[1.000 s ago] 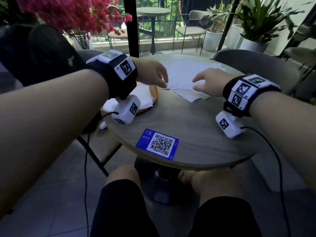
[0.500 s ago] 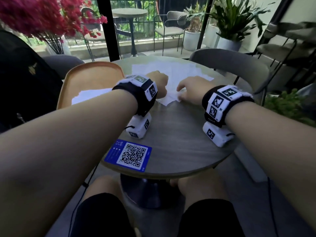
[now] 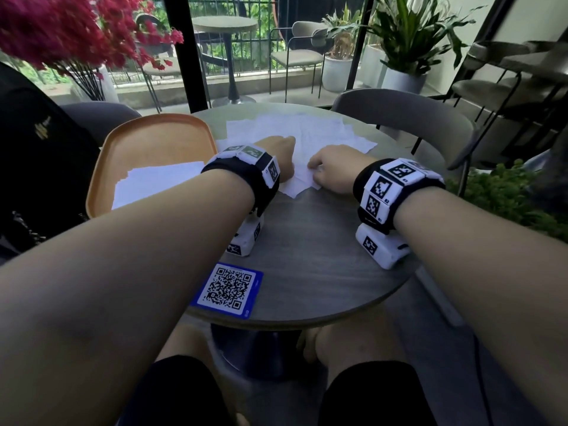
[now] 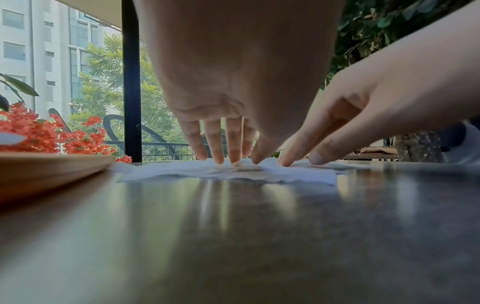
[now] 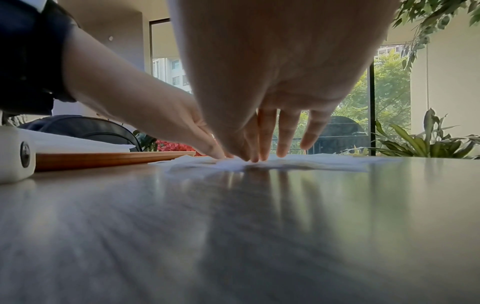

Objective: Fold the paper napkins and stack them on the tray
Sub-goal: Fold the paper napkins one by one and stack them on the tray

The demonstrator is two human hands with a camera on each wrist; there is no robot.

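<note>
A loose pile of unfolded white napkins (image 3: pixel 310 133) lies on the far half of the round table (image 3: pixel 307 256). On its left stands an orange tray (image 3: pixel 147 139) holding a stack of folded napkins (image 3: pixel 156 182). My left hand (image 3: pixel 281 158) and right hand (image 3: pixel 330 172) sit side by side at the pile's near corner. In the left wrist view the left fingertips (image 4: pixel 218 159) stand straight down on the top napkin (image 4: pixel 182 174), which is slightly rumpled under them. The right thumb and forefinger tips (image 5: pixel 255 157) also touch the paper (image 5: pixel 311 162). Neither hand has lifted it.
A blue QR card (image 3: pixel 229 289) lies at the table's near edge. A grey chair (image 3: pixel 399 118) stands behind the table on the right and a dark bag (image 3: pixel 37 142) on the left. Red flowers (image 3: pixel 61 32) rise at the far left.
Both hands have come together and lowered onto the near corner of the napkin pile, wrists now down at the tabletop. The head view has shifted, showing the whole tray.
</note>
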